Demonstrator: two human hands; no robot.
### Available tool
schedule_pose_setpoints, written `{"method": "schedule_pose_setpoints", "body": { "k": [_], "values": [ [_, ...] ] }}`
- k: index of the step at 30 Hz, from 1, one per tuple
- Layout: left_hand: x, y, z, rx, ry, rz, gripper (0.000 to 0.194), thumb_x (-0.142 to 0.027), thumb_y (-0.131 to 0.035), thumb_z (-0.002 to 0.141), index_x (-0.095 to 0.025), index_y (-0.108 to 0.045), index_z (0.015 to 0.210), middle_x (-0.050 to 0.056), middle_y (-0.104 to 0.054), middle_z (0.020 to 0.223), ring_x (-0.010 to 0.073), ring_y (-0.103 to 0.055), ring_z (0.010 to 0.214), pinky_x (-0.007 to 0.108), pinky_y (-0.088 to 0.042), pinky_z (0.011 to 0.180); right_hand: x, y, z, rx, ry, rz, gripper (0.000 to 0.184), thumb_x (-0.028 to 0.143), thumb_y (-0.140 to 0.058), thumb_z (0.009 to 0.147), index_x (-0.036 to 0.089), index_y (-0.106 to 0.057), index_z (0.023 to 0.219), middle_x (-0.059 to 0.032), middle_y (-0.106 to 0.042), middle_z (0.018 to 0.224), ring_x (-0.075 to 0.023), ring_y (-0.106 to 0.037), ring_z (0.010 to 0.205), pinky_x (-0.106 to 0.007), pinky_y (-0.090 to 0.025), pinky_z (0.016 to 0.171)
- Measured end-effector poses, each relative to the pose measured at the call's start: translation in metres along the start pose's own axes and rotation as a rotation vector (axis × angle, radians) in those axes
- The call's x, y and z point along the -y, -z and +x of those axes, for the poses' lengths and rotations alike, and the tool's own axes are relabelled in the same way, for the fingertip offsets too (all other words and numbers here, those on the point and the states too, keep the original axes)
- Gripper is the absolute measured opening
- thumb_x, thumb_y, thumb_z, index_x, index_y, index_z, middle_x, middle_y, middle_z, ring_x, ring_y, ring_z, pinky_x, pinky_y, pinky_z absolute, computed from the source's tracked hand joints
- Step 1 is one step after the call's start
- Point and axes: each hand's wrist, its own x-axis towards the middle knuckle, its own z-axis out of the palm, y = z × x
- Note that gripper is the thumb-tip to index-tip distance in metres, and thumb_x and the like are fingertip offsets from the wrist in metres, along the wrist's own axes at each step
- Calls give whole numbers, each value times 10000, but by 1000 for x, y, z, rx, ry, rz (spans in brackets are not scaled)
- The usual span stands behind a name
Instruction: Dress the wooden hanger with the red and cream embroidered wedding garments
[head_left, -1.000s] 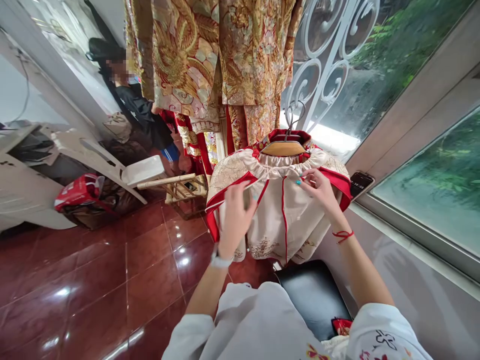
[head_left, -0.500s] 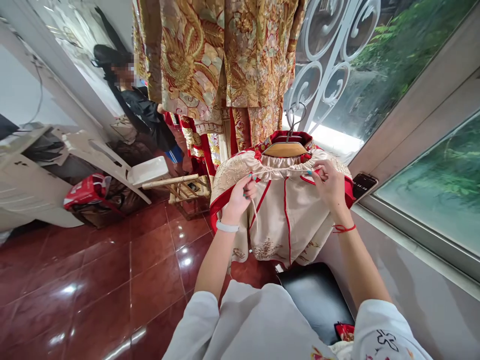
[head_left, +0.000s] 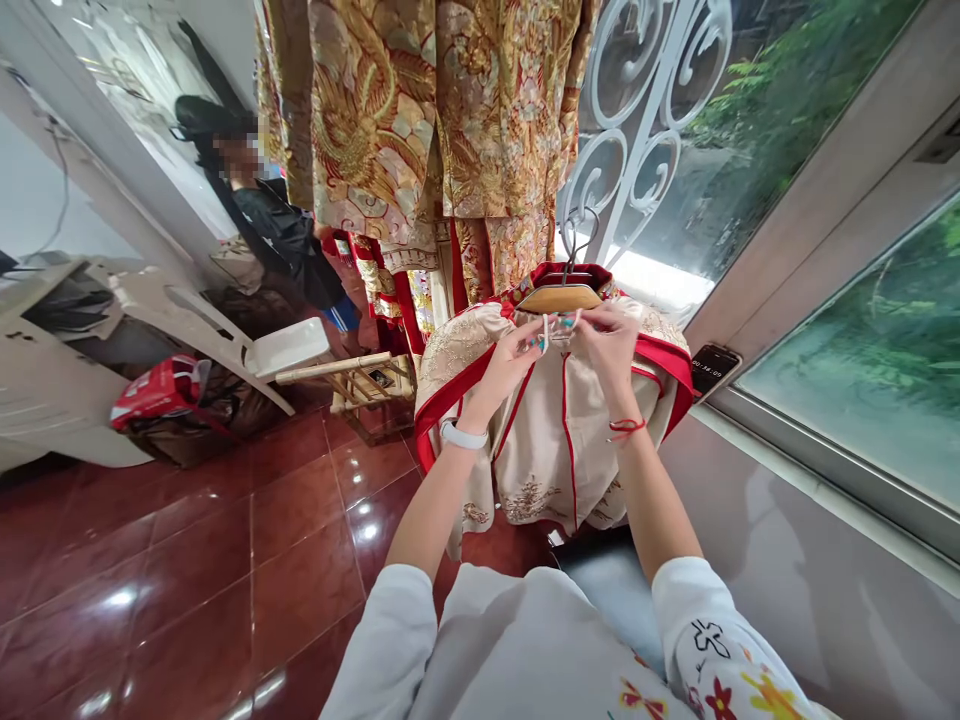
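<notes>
Cream and satiny for the garment (head_left: 541, 440), trimmed in red, hung on the wooden hanger (head_left: 559, 299) near the window (head_left: 862, 370). At the gathered neckline (head_left: 561, 346), with left hand (head_left: 513, 362) and right hand (head_left: 609, 348) set close together, pinching loops of pale cord (head_left: 545, 331) in both. Appears already hung and drawn in; looks not yet tied off, though too fine in detail to confirm.

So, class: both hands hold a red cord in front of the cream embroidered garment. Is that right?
The colour is wrong: the head view shows a white cord, held by the left hand and right hand in front of the cream embroidered garment.
</notes>
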Motion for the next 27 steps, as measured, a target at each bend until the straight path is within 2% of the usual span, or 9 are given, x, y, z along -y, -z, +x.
{"method": "schedule_pose_setpoints", "body": {
  "k": [3,6,12,15,18,21,24,25,27],
  "values": [
    [4,-2,12,36,-123,207,322,-247,-607,946,-224,-711,1250,68,-637,1014,171,-562,898,268,-480,787,0,9,2,361,41,168,195,369,-744,805,187,-786,753,-10,-502,691,-142,-431,664,-288,-348,600],
    [6,-3,15,22,-220,399,269,-181,-570,950,-208,-739,1158,65,-560,1030,169,-564,917,262,-491,775,-2,17,-1,457,88,219,233,430,-742,820,206,-804,800,-15,-507,725,-145,-449,688,-292,-366,616],
    [-6,-1,15,-68,-360,643,100,-153,-641,899,-188,-731,925,63,-551,1097,175,-580,929,289,-484,839,-6,20,-5,347,191,67,138,274,-676,869,230,-797,819,-82,-592,983,-207,-569,891,-352,-476,761],
    [-14,15,15,-34,-387,784,127,-155,-615,917,-190,-706,837,68,-600,1028,214,-573,981,329,-450,902,-12,37,0,197,232,-165,185,196,-623,874,231,-779,780,-85,-624,959,-230,-567,906,-401,-477,830],
    [-16,34,12,-29,-390,873,180,-171,-566,944,-195,-698,823,79,-634,997,244,-555,1030,382,-415,971,-16,57,3,33,156,-340,223,224,-572,905,243,-752,775,-85,-641,959,-250,-554,928,-434,-466,866],
    [-13,40,6,-63,-348,822,159,-184,-565,941,-205,-694,850,80,-654,1043,249,-547,1080,393,-397,1012,-15,65,-4,94,43,-135,228,369,-555,936,227,-708,846,-85,-630,964,-221,-573,857,-401,-499,805],
    [-12,38,1,-21,-220,521,120,-238,-570,945,-205,-674,895,53,-646,940,198,-590,899,311,-468,839,-12,63,-17,474,-130,247,403,594,-474,950,223,-631,946,-31,-576,765,-164,-517,609,-335,-494,604],
    [-13,39,0,36,-149,400,125,-274,-573,947,-204,-666,901,34,-621,858,172,-579,777,277,-467,737,-12,63,-20,551,-172,277,440,639,-464,940,224,-611,940,-4,-536,696,-149,-469,547,-313,-465,550],
    [-14,42,0,158,-32,260,144,-319,-596,931,-195,-657,887,-1,-562,747,130,-510,612,233,-418,605,-13,66,-21,500,-183,135,436,647,-520,910,219,-601,885,21,-490,635,-133,-428,521,-284,-422,526]
  ]
}}
